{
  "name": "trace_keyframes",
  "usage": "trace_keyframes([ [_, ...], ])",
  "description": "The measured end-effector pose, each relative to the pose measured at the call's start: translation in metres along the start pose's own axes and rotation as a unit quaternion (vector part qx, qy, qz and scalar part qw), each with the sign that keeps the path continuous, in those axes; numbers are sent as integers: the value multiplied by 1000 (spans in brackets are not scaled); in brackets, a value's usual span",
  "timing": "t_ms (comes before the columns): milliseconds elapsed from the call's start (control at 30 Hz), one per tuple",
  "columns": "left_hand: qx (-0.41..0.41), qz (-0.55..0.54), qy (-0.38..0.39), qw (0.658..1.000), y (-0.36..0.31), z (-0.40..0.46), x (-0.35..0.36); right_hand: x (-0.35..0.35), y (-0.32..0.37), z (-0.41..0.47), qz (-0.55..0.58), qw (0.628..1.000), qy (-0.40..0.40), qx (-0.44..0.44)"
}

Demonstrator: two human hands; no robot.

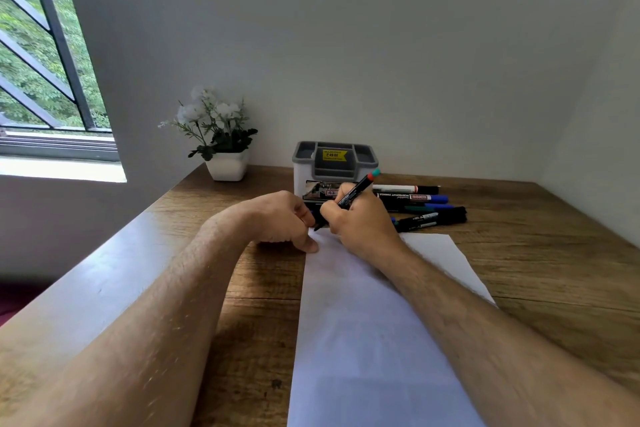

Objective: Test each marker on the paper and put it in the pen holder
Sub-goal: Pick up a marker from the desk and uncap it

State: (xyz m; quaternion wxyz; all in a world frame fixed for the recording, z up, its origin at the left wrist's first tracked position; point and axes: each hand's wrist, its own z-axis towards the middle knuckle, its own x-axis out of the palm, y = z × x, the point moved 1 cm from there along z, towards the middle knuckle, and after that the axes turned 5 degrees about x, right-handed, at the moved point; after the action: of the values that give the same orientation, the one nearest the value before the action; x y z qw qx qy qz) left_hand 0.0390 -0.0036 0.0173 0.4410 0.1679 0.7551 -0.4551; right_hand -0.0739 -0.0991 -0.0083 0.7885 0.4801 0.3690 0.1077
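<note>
Step in hand, by judgement: testing one marker. Right hand [360,218] pinches a black-barrelled marker with a red-and-teal end [349,199] in a writing grip, tip down at the far left corner of the white paper sheet [363,340]. Left hand [282,222], fingers curled, rests at that corner, thumb on the paper edge; whether it holds a cap, cannot tell. No mark visible. Next: recap, drop into the grey-and-white plastic pen holder [334,163] just behind. Remaining markers [420,204] lie on the wooden surface [536,253], right of the holder.

Home desk [221,291] — window [45,55], potted flowers [218,135]
</note>
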Motion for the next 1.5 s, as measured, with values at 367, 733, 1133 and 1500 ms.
trace_keyframes([
  [367,-5,-3,6,1000,-2,1,1,0,2,1,1,1000,11,2],
  [733,-1,-1,7,1000,-4,1,1,-1,3,-1,-2,1000,4,7],
  [1133,-3,-4,7,1000,-4,0,1,0,0,2,-18,1000,6,-3],
  [1500,-12,-12,13,1000,-5,0,1,-3,0,2,-11,1000,-14,10],
])
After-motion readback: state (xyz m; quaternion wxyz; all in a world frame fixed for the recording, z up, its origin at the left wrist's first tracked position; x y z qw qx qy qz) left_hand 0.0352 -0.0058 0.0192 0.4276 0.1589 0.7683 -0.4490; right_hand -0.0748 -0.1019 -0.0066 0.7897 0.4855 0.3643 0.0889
